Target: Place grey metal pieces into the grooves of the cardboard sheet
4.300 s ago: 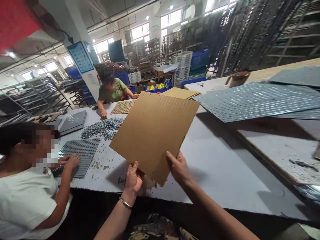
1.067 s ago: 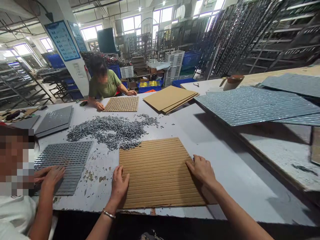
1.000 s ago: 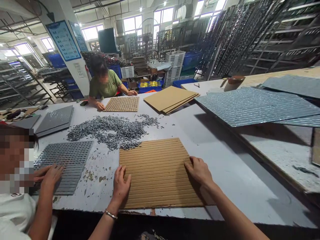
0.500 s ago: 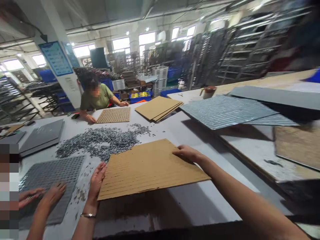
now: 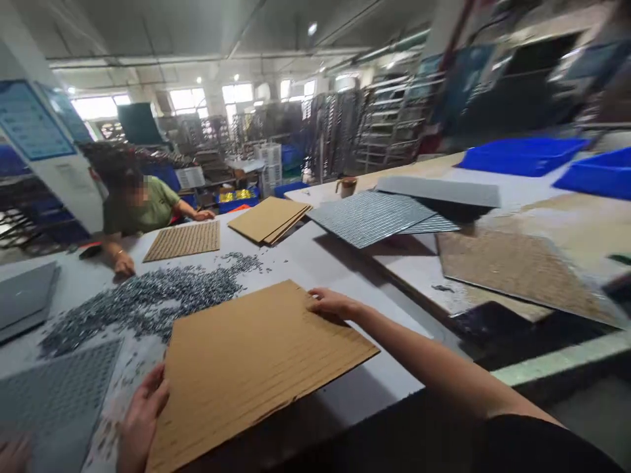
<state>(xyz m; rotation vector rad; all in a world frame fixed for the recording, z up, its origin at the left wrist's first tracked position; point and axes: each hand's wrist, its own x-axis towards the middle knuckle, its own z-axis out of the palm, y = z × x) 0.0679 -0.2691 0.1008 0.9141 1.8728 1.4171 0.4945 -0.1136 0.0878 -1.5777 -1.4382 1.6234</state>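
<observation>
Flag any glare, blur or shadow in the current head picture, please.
Head view, back: glare whites out the windows; head view, lower left: the co-worker's hand is blurred; head view, near edge: the white tabletop is in shadow below the cardboard sheet.

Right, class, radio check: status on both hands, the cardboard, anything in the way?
Left hand and right hand gripping opposite edges. Brown cardboard sheet raised over white table. Pile of small grey pieces by far edge; contact unclear.
</observation>
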